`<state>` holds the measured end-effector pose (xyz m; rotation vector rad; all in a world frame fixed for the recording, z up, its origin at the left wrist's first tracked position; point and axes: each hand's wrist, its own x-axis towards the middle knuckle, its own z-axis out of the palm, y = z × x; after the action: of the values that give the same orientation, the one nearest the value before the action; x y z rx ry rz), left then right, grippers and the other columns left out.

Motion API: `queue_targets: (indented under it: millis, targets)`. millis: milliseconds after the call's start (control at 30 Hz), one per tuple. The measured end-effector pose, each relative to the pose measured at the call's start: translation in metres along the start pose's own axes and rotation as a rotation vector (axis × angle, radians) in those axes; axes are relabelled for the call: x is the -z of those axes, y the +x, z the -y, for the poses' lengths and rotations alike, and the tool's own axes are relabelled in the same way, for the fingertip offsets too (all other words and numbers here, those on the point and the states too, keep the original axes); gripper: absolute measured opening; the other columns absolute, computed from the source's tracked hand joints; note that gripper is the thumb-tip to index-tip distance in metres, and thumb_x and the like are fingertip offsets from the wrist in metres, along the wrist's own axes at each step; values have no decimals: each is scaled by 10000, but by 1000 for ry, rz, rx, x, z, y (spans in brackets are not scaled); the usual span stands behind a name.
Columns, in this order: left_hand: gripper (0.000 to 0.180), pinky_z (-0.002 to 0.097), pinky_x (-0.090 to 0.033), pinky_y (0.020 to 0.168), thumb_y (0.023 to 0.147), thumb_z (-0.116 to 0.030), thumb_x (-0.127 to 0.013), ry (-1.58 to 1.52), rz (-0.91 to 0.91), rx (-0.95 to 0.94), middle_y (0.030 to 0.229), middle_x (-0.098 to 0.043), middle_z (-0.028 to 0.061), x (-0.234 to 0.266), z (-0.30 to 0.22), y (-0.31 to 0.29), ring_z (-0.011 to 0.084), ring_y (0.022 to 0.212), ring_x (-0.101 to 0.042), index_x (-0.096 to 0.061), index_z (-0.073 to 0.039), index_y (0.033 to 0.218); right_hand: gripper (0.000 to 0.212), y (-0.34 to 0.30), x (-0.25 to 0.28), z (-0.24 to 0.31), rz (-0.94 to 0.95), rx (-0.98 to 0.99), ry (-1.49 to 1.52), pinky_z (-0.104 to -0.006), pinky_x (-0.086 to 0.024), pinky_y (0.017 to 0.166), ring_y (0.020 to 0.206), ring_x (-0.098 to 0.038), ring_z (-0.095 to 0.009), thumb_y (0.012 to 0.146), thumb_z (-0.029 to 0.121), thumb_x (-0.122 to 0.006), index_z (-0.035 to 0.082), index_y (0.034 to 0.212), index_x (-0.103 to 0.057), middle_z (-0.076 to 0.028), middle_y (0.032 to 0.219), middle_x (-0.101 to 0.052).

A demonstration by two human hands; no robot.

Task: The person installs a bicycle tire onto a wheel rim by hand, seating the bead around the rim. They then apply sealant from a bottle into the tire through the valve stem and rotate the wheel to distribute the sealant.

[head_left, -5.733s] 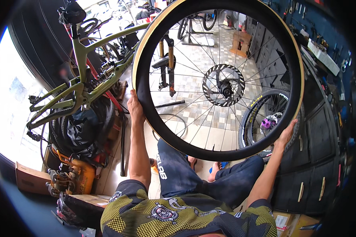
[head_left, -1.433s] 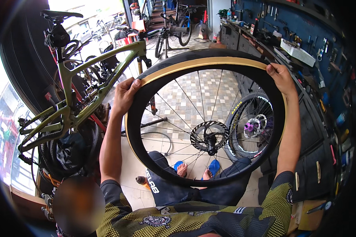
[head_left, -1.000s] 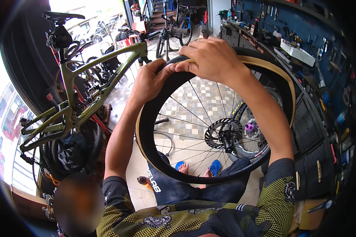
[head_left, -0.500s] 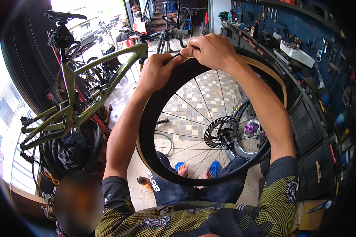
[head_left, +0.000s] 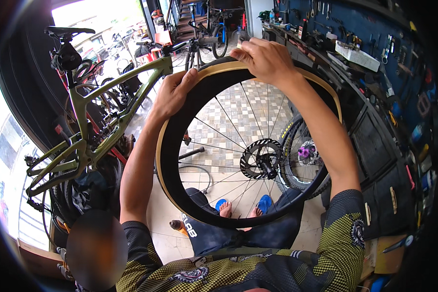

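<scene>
I hold a bicycle wheel (head_left: pixel 180 146) upright over my lap, with a deep black rim, thin spokes and a tan-walled tyre (head_left: pixel 321 82). A silver brake disc (head_left: pixel 260 158) sits at its hub. My left hand (head_left: pixel 175 90) grips the rim and tyre at the upper left. My right hand (head_left: pixel 263 58) presses on the tyre at the very top, fingers curled over its edge. The bottom of the wheel rests against my dark shorts (head_left: pixel 219 236).
An olive green bicycle frame (head_left: pixel 90 131) stands on a stand at my left. A second wheel (head_left: pixel 299 155) with a pink hub leans behind at the right, against a dark workbench. A blue tool wall (head_left: pixel 374 44) runs along the right. My feet in blue sandals (head_left: pixel 243 207) rest on the tiled floor.
My right hand moved from the wheel's upper right to the top, close to my left hand. The wheel has tilted and come nearer, and both hands now work the tyre's top edge.
</scene>
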<state>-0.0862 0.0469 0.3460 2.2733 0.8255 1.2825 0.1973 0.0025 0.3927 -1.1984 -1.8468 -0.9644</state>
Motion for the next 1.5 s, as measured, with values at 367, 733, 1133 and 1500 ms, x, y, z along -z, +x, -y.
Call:
queue_targets:
  millis: [367,733,1133,1500]
  targets:
    - [576,576,-537,772,1090,-433,-421,505,-29,-58,799,-695,292,-34,-58,37,473,798,-698,-720,-4,846,801,4,-27,-1,-4,-19,27,-496,-602,649,714,-748,-368,1087,656,-256,88,783,-732,-158,776,-751]
    - [570,551,-515,974,1052,-372,-422,468,122,59,1053,-682,388,-40,-23,78,509,1048,-678,-720,104,960,784,31,-32,10,417,-162,149,-533,-580,776,812,-731,-437,1076,637,-327,51,800,-769,-238,792,-731]
    - [366,507,-542,920,1058,-260,-451,646,426,88,1091,-687,310,-47,18,100,421,1046,-714,-675,-11,1206,640,46,-51,5,646,-153,272,-503,-530,837,839,-700,-412,1063,531,-516,2,775,-735,-251,814,-718]
    - [635,300,-524,724,1038,-597,-582,-177,204,187,837,-710,35,-16,35,33,106,753,-626,-767,2,1140,669,0,-46,-79,378,-300,135,-505,-562,766,823,-726,-438,1029,639,-468,44,940,-760,-236,844,-735]
